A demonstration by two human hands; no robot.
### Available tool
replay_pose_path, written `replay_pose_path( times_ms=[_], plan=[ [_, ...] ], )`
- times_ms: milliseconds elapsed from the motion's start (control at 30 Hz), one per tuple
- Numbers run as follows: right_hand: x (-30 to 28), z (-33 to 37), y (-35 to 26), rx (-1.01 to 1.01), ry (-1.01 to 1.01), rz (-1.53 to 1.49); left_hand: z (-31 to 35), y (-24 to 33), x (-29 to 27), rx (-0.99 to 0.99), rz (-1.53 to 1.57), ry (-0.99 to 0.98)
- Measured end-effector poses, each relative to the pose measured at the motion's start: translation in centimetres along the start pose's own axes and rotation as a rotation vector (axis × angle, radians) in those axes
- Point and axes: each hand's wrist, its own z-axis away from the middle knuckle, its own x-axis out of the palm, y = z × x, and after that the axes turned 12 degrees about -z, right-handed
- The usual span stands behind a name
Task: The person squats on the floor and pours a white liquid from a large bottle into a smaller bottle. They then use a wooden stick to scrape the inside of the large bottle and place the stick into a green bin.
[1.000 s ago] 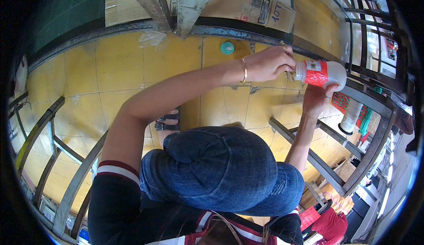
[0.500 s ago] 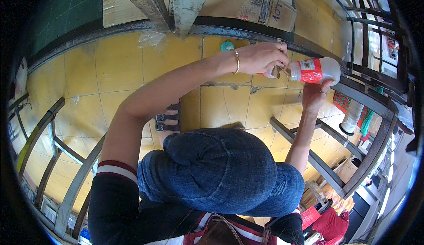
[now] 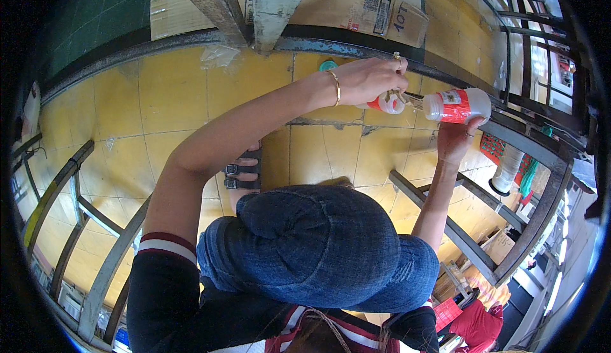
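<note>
My right hand (image 3: pixel 456 138) is closed around a translucent white bottle (image 3: pixel 477 103) with a red label, tipped on its side with its uncapped mouth toward my left hand. My left hand (image 3: pixel 377 79), with a bracelet and a ring, has its fingers bent around a brownish, leaf-like clump (image 3: pixel 396 94). Thin strands show between this clump and the bottle's mouth. Just beneath my left fingers is a second red-and-white container (image 3: pixel 389 104) with a round white mouth; whether my left hand touches it cannot be made out.
A teal round lid (image 3: pixel 328 65) lies on the yellow tiled floor (image 3: pixel 254 92). Metal frame bars (image 3: pixel 445 226) stand at the right, and more bars (image 3: pixel 114 276) at the left. Flattened cardboard (image 3: pixel 344 3) lies beyond the far rail (image 3: pixel 356 49). A red basket (image 3: pixel 493 146) sits at the right.
My left hand has drawn the brownish clump left, away from the bottle's mouth, and the red-and-white container shows more. My right hand has lowered the bottle slightly.
</note>
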Motion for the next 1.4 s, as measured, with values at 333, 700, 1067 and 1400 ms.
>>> replay_pose_path(
  times_ms=[333, 700, 1067, 1400],
  plan=[
    [0.9, 0.4, -1.3, 0.218, -0.03, -0.496, 0.2, 0.2, 1.0, -0.032, -0.098, 0.049],
    [2.0, 1.2, -1.6, 0.085, 0.033, -0.224, 1.6, 2.3, 0.0, -0.09, 0.189, 0.221],
    [2.7, 1.7, -1.2, -0.069, 0.043, -0.068, 2.8, 3.8, 2.4, 0.129, -0.126, 0.686],
    [2.9, 1.7, -1.2, -0.045, 0.084, -0.116, 2.1, 4.0, 3.5, 0.252, -0.178, 0.681]
  ],
)
